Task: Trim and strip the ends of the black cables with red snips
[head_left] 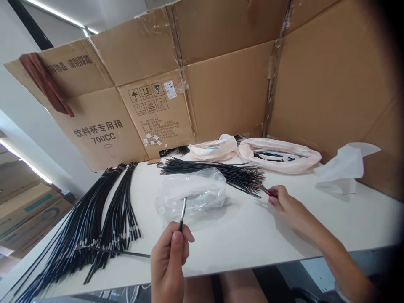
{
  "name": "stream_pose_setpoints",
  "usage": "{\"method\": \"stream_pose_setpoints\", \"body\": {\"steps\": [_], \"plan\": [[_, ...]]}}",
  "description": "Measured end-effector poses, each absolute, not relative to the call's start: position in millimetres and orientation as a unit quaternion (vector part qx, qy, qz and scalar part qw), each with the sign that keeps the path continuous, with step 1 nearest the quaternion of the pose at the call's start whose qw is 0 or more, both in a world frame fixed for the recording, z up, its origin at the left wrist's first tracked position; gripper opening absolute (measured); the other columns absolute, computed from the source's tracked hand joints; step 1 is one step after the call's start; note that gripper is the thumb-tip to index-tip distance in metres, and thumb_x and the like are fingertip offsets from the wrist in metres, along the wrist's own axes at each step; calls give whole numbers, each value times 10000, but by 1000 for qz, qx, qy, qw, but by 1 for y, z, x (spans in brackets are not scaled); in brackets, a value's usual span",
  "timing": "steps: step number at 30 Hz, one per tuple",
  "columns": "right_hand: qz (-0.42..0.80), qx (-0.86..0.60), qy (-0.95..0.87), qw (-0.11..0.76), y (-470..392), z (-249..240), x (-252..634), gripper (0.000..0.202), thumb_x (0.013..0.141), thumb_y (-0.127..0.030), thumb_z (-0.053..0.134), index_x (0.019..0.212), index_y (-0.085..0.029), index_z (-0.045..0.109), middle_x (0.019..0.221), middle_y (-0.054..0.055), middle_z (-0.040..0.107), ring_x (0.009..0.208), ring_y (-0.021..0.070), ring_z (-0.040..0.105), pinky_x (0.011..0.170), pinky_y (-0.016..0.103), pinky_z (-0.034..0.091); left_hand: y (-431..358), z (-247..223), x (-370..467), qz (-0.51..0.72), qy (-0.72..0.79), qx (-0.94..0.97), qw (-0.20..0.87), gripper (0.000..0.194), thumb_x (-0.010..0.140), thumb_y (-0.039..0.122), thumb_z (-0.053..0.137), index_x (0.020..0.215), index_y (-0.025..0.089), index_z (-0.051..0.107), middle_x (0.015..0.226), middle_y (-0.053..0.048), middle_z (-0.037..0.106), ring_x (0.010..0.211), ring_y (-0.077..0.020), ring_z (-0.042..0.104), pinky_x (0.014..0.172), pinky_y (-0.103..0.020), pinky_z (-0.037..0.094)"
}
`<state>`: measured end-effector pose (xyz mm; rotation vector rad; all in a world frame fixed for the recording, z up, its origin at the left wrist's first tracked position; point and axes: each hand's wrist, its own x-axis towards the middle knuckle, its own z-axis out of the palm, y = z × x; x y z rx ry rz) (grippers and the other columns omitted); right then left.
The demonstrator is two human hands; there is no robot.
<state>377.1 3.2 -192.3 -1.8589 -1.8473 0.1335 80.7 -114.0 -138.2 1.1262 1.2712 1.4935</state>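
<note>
My left hand (172, 256) is closed around a black cable (181, 225), with its bare silvery end pointing up. A black length running left from behind this hand (135, 254) seems to be the same cable. Farther right, my right hand (288, 206) pinches a thin dark-red piece (267, 192) whose kind I cannot make out. Its tip meets the copper-coloured ends of a bundle of black cables (214, 171) lying across the table. Between the hands and that bundle rests a clear plastic bag (192, 193) with white contents.
Tied bundles of black cables with silvery ends (94, 210) cover the table's left side. At the back lie two pale cloth-rimmed containers (217, 147) (280, 155) holding small parts. White sheet material (344, 164) stands at right. Cardboard walls (227, 92) enclose the back; a brown cloth (47, 84) hangs there.
</note>
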Motion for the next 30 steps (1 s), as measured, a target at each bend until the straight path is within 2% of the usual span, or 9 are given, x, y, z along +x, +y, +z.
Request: {"method": "stream_pose_setpoints", "body": {"steps": [2, 4, 5, 7, 11, 15, 23, 30], "plan": [[84, -651, -692, 301, -11, -178, 360, 249, 955, -259, 281, 1125, -154, 429, 999, 131, 656, 875, 178, 660, 731, 260, 533, -105, -144, 80, 619, 474, 443, 443, 433, 830, 604, 485, 703, 190, 468, 504, 56, 164, 460, -42, 169, 465, -207, 117], [111, -606, -705, 352, -31, -159, 336, 338, 999, -371, 223, 1254, -186, 347, 1165, 133, 602, 1056, 174, 615, 830, 262, 521, -97, -148, 80, 636, 455, 421, 460, 445, 827, 588, 515, 677, 177, 433, 501, 65, 189, 442, -23, 184, 429, -172, 143], [161, -550, -704, 419, -41, -148, 322, 362, 1004, -419, 246, 1275, -203, 353, 1230, 132, 567, 1146, 188, 571, 890, 279, 501, -94, -149, 81, 644, 451, 407, 465, 457, 814, 587, 544, 670, 171, 422, 511, 66, 212, 443, -15, 199, 420, -154, 164], [266, -469, -715, 445, -55, -126, 294, 353, 1003, -461, 315, 1279, -255, 396, 1242, 80, 560, 1189, 180, 531, 907, 262, 474, -87, -148, 83, 660, 445, 382, 470, 475, 785, 587, 596, 670, 164, 412, 533, 69, 244, 449, -3, 220, 415, -129, 200], [338, -396, -725, 450, -52, -92, 250, 296, 1000, -469, 348, 1093, -244, 516, 1001, 22, 617, 943, 153, 575, 757, 249, 440, -72, -138, 86, 678, 423, 381, 466, 457, 778, 574, 615, 693, 165, 429, 518, 82, 233, 424, 2, 200, 386, -114, 200], [365, -372, -724, 452, -31, -83, 225, 230, 975, -417, 447, 986, -206, 539, 813, -17, 587, 710, 106, 519, 654, 237, 392, -58, -129, 83, 696, 419, 388, 435, 426, 801, 551, 597, 705, 167, 439, 510, 81, 238, 420, -1, 199, 382, -109, 209], [395, -317, -729, 461, -7, -77, 210, 221, 864, -369, 645, 946, -163, 640, 733, -38, 587, 639, 76, 480, 585, 215, 371, -37, -111, 64, 714, 427, 411, 373, 340, 856, 466, 551, 714, 166, 475, 512, 78, 182, 423, -8, 157, 384, -125, 165], [404, -223, -722, 515, 9, -70, 204, 197, 881, -305, 617, 811, -144, 707, 715, -13, 596, 652, 74, 481, 565, 204, 370, -25, -96, 61, 716, 415, 459, 324, 313, 896, 431, 496, 719, 172, 496, 522, 65, 173, 435, -15, 144, 406, -158, 134]]}}
